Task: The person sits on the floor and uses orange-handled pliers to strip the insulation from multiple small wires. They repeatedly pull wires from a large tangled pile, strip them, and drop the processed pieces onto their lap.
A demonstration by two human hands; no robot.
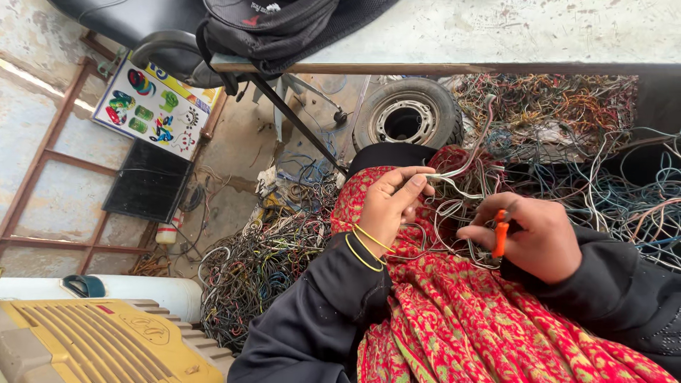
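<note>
Head view, looking down at our lap. Our left hand (389, 206) is closed in a pinch on a pale grey wire (454, 175), thumb and fingertips meeting just above the red patterned cloth (468, 319) that covers our knees; two yellow bangles (365, 245) ring that wrist. Our right hand (543, 237) is curled shut around a small tool with orange handles (501, 230), whose working end points down into the loops of the same pale wire; we cannot tell how its tip stands. The wire runs between the two hands and trails up and away toward the tangled heap of coloured wires (560, 110) at upper right, beneath the edge of the bench (397, 68). A second, darker pile of wires (262, 269) lies on the floor to the left of our left sleeve. Beyond our knees a small wheel with a tyre (408, 113) lies flat on the floor. A black bag (273, 32) rests on the bench edge. At lower left we see a yellow ribbed plastic casing (99, 344), and at upper left a printed poster (156, 106) leaning beside a black panel (149, 183).
</note>
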